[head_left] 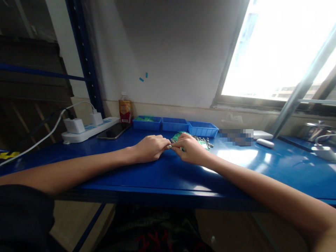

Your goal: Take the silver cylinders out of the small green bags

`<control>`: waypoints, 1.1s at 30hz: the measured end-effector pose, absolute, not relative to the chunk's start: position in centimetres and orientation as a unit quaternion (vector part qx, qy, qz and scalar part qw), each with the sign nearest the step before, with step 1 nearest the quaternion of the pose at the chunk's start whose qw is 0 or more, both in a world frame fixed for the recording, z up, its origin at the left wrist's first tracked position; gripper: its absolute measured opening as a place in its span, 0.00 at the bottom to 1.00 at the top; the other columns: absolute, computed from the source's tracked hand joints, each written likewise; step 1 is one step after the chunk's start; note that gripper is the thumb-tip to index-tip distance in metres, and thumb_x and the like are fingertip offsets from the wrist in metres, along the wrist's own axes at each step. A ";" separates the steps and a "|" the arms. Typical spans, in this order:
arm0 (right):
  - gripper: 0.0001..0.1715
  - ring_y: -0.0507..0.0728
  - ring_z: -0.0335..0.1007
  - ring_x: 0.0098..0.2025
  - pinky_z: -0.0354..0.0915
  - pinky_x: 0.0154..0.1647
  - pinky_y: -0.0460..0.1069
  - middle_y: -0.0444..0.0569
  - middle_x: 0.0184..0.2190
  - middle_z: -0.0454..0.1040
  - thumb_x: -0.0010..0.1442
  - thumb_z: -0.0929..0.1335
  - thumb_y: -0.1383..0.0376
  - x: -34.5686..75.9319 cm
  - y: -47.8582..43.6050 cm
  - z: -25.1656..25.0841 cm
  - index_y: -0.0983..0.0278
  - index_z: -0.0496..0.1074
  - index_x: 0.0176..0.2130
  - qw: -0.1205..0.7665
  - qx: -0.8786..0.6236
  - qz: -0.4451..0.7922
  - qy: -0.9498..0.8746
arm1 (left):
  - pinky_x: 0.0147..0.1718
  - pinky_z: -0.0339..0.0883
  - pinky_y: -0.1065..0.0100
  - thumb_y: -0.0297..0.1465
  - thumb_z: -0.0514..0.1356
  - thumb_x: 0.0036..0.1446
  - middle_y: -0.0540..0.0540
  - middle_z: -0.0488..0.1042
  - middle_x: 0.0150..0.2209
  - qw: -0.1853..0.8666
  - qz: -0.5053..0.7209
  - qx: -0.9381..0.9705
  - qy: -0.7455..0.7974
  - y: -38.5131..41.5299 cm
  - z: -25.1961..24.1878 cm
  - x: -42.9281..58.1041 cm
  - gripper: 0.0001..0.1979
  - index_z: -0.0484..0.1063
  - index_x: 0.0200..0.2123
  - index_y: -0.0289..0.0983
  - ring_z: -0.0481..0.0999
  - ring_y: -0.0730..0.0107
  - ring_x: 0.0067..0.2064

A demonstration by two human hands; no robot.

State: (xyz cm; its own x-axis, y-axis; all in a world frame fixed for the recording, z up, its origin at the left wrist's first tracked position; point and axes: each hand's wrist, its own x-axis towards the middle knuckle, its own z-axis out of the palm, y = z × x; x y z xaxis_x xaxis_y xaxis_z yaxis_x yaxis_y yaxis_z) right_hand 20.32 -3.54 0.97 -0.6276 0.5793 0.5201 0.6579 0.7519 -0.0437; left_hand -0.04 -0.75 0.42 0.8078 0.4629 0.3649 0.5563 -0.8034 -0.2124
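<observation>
At frame centre, you have two hands (149, 148) and three bins (175, 126); centre-left, one bottle (125, 110), one phone (114, 131), one power strip (72, 137).

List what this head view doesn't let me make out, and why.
Head view:
- Small piece: mostly covered by left hand and right hand.
- Green pile: partly behind the right hand.
- Metal pot: cut off by right edge.
- Bottle label: print too small.
- Pixelated patch: contents obscured.

Open blue tabletop (162, 175) runs along the near edge. Past the right hand (193, 148), green-and-metal parts (205, 142), then blue plastic bins (202, 131), block the way.
</observation>
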 end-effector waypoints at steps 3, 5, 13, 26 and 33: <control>0.13 0.54 0.63 0.32 0.57 0.40 0.49 0.47 0.24 0.75 0.61 0.65 0.64 20.2 -3.5 1.0 0.63 0.76 0.29 0.281 -0.359 -0.094 -0.885 | 0.35 0.64 0.67 0.32 0.46 0.65 0.45 0.73 0.34 0.147 -0.151 -0.924 -0.319 -0.7 0.4 0.0 0.12 0.68 0.43 0.37 0.73 0.63 0.37; 0.12 0.55 0.63 0.33 0.56 0.39 0.50 0.47 0.24 0.75 0.58 0.65 0.65 20.3 -3.6 1.2 0.63 0.74 0.26 0.301 -0.388 -0.110 -0.864 | 0.35 0.64 0.67 0.32 0.46 0.65 0.45 0.73 0.34 0.136 -0.153 -0.918 -0.339 -0.6 0.3 0.0 0.12 0.67 0.43 0.37 0.73 0.63 0.37; 0.19 0.53 0.58 0.28 0.52 0.36 0.50 0.44 0.14 0.60 0.51 0.61 0.70 20.5 -4.8 2.0 0.63 0.49 0.14 0.328 -0.369 -0.144 -0.857 | 0.35 0.64 0.68 0.34 0.46 0.65 0.46 0.73 0.36 0.074 -0.166 -0.917 -0.356 -0.5 0.3 0.0 0.11 0.66 0.41 0.38 0.73 0.65 0.37; 0.18 0.52 0.55 0.26 0.49 0.34 0.51 0.44 0.12 0.62 0.47 0.61 0.71 20.3 -4.5 1.6 0.63 0.47 0.14 0.310 -0.366 -0.153 -0.864 | 0.37 0.64 0.67 0.34 0.46 0.65 0.46 0.72 0.36 0.037 -0.169 -0.926 -0.336 -0.4 0.4 -0.1 0.11 0.66 0.41 0.38 0.72 0.65 0.38; 0.08 0.55 0.61 0.32 0.50 0.36 0.50 0.44 0.19 0.69 0.44 0.62 0.72 20.3 -4.3 1.3 0.62 0.60 0.17 0.293 -0.352 -0.144 -0.877 | 0.37 0.63 0.69 0.34 0.44 0.66 0.48 0.72 0.32 -0.061 -0.196 -0.933 -0.295 -0.9 0.6 0.1 0.13 0.66 0.36 0.37 0.71 0.69 0.35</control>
State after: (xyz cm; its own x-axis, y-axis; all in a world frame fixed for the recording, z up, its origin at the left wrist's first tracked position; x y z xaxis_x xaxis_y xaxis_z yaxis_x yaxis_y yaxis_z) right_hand 20.30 -4.34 1.35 -0.5812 0.5325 0.6154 0.7013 0.7113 0.0469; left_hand 0.14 -0.88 0.57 0.7488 0.5744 0.3307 0.5267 -0.8186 0.2290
